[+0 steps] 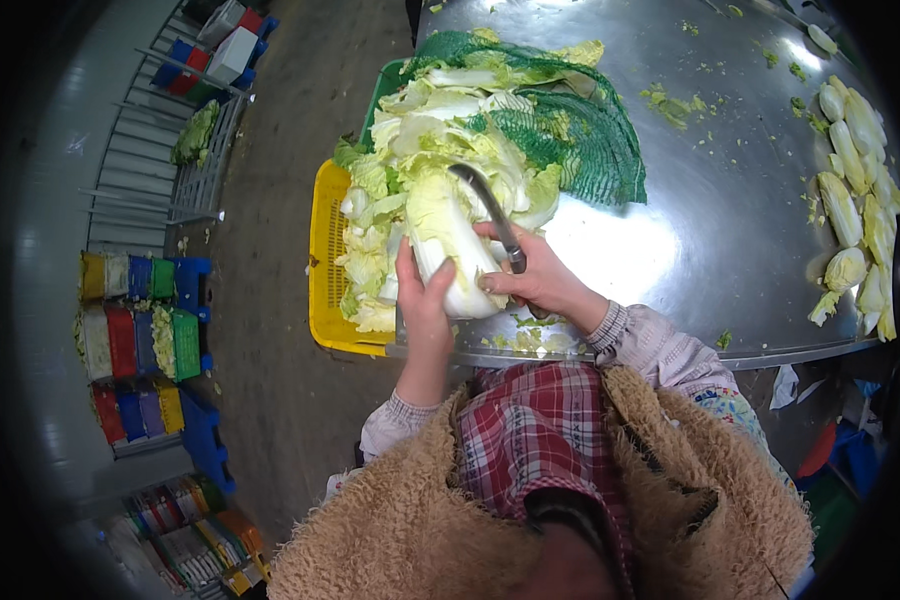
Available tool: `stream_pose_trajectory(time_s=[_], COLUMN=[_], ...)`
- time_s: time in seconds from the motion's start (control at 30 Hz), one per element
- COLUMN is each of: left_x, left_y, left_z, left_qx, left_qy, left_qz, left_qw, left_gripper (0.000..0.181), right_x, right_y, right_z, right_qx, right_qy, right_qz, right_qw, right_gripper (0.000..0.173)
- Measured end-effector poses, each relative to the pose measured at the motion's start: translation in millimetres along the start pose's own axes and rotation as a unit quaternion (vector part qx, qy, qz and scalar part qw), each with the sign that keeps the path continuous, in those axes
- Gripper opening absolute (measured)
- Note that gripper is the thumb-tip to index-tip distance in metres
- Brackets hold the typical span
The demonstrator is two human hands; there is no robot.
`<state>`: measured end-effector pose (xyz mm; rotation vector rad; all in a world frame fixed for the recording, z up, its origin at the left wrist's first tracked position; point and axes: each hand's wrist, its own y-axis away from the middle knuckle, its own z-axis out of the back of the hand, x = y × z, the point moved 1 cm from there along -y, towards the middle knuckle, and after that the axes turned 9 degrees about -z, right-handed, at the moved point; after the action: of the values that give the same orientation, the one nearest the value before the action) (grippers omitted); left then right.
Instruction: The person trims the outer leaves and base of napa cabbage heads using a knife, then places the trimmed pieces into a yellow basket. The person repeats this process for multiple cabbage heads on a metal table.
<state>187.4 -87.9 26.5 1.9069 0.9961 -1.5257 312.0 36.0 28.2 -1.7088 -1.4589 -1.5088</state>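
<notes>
Between my hands is a pale napa cabbage head point(450, 232), held near the table's front edge. My left hand point(426, 296) grips its left side, thumb on top. My right hand point(536, 274) has a knife with a curved blade point(487, 199) in its fingers, blade pointing away from me, while the thumb and fingertips rest on the cabbage's right side. Loose cabbage leaves point(450, 112) lie heaped beyond the head. A green mesh bag point(600, 150) is spread over part of that heap and onto the metal table point(720, 225).
A yellow plastic crate point(326, 262) with leaves stands at the table's left edge, a green crate point(382, 94) behind it. Trimmed cabbage heads point(844, 210) lie along the table's right side. Stacked coloured crates point(124, 341) stand across the floor at left.
</notes>
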Motion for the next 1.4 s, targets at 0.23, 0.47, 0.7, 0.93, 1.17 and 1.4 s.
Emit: stream_pose_trajectory(time_s=[0.23, 0.47, 0.7, 0.93, 1.17, 1.4], left_x=[-11, -23, -26, -47, -27, -31], left_y=[-16, -27, -37, -30, -22, -20], left_z=[10, -1, 2, -23, -23, -37], left_qx=[-0.009, -0.091, 0.121, 0.028, 0.073, 0.001], left_qy=[0.155, 0.059, 0.375, 0.127, 0.134, 0.093], left_qz=[0.105, -0.074, -0.012, -0.065, 0.022, -0.086], left_qw=[0.982, 0.991, 0.919, 0.989, 0.988, 0.992], left_gripper=[0.063, 0.061, 0.079, 0.063, 0.067, 0.062], right_x=[6, 0, 2, 50, 48, 57], right_y=[-1, -7, -16, 8, 10, 13], right_z=[-13, -10, 25, -4, 3, 0], right_qx=[-0.026, -0.199, -0.225, -0.139, -0.093, -0.109], right_qy=[0.028, 0.084, 0.172, 0.104, 0.054, 0.045], right_qz=[0.028, 0.130, 0.089, 0.250, 0.151, 0.066], right_qw=[0.999, 0.968, 0.955, 0.953, 0.983, 0.991], right_gripper=[0.046, 0.047, 0.045, 0.078, 0.065, 0.044])
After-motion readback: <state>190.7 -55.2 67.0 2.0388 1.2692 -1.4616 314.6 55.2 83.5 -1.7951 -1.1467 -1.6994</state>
